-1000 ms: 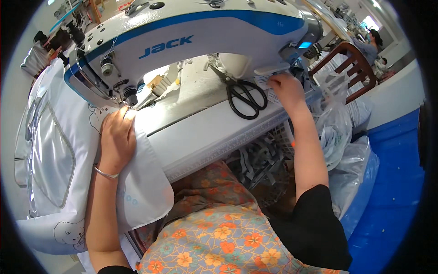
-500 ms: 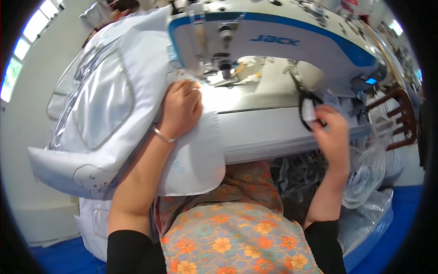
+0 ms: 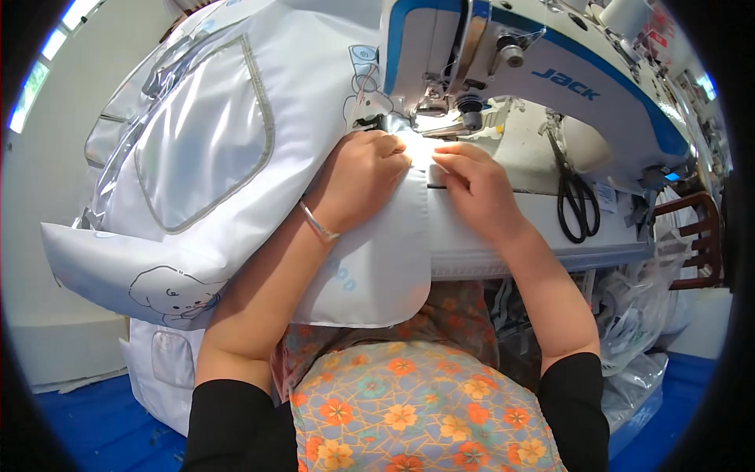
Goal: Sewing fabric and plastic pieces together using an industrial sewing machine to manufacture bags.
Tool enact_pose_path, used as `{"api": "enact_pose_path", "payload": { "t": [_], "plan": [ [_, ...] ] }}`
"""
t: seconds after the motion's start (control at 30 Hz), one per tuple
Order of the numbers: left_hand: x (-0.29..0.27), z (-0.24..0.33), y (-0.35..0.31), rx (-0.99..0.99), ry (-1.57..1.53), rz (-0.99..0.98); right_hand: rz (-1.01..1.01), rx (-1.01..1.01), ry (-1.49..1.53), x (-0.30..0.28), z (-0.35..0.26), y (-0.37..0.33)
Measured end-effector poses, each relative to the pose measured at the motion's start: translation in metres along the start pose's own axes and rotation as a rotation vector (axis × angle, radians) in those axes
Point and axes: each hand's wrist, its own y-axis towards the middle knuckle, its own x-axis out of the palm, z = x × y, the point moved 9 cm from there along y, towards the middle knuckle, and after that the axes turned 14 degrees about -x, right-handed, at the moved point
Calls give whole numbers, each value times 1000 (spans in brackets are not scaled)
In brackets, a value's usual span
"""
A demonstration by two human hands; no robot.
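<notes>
Floral apron [image 3: 417, 409]: nearest, across the person's lap.
White fabric flap [image 3: 381, 267]: hangs rounded over the table edge, its upper end lying under both hands near the needle area.
Left hand [image 3: 363, 175]: fingers bent and bunched on the flap, bracelet [image 3: 318, 223] at the wrist; glare hides the fingertips, so pinching or merely pressing I cannot tell.
Right hand [image 3: 480, 185]: fingers bent, thumb close beneath, tips at the flap's bright edge; I cannot tell what they grip.
White printed fabric [image 3: 299, 71]: bulky, left of the left hand, bearing a shiny grey-edged pocket [image 3: 208, 141].
Black-handled scissors [image 3: 563, 171]: on the machine bed, right of the right hand.
White-and-blue sewing machine [image 3: 543, 118]: beyond both hands.
Wooden chair [image 3: 692, 236]: far right.
</notes>
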Motion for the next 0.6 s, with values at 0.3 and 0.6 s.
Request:
{"api": "enact_pose_path", "payload": {
  "t": [0.3,0.6],
  "plan": [
    [8,-2,0,-38,100,-28,-38,-152,-202,8,-21,15],
    [7,14,0,-19,60,-91,-159,-189,-293,16,-13,11]
  ]
}}
